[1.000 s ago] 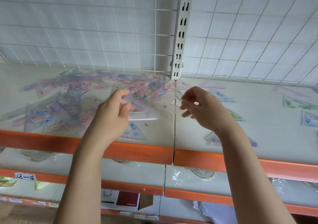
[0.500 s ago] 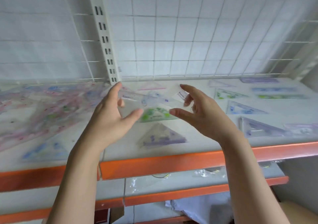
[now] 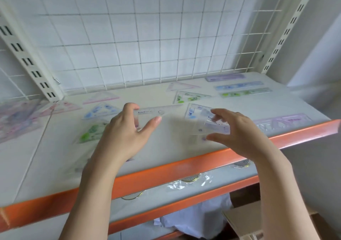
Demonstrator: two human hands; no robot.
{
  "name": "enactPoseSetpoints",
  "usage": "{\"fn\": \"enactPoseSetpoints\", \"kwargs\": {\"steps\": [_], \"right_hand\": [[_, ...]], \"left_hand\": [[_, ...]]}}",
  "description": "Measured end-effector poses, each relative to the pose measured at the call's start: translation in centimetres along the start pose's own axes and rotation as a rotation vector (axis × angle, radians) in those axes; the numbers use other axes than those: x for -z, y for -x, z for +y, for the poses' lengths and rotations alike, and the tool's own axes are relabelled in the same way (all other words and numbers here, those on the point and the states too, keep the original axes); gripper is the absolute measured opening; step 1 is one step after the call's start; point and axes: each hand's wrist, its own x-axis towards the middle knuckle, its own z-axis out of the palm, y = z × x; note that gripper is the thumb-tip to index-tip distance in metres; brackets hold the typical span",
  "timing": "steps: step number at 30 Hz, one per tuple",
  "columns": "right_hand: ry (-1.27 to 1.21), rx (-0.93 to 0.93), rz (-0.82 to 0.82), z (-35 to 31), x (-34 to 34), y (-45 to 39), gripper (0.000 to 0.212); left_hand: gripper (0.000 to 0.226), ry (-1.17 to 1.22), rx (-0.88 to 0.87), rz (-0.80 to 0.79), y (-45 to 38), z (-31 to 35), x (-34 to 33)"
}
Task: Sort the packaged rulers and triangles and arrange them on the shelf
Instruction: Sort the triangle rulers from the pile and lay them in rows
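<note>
Clear plastic is stretching between both hands: a packaged triangle (image 3: 156, 112). The left hand (image 3: 127, 131) is pinching its 9 o'clock end and the right hand (image 3: 238, 131) is gripping the 3 o'clock end, above the shelf (image 3: 166, 167), long side lying left-to-right.

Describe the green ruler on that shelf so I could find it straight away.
Start at the top shelf with the orange front edge and look to its far right corner by the wire grid. Three long rulers lie there in a row; the green ruler is the nearest, in front of the blue ruler and purple one.
</note>
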Motion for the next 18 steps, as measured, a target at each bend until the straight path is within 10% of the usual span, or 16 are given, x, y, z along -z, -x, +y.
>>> {"fn": "enactPoseSetpoints", "kwargs": {"steps": [18], "right_hand": [[0.150,0.111,-0.150,3.3,1.0,-1.7,0.068]], "left_hand": [[0.087,0.039,-0.008,-0.027,0.8,3.8,-4.5]]}}
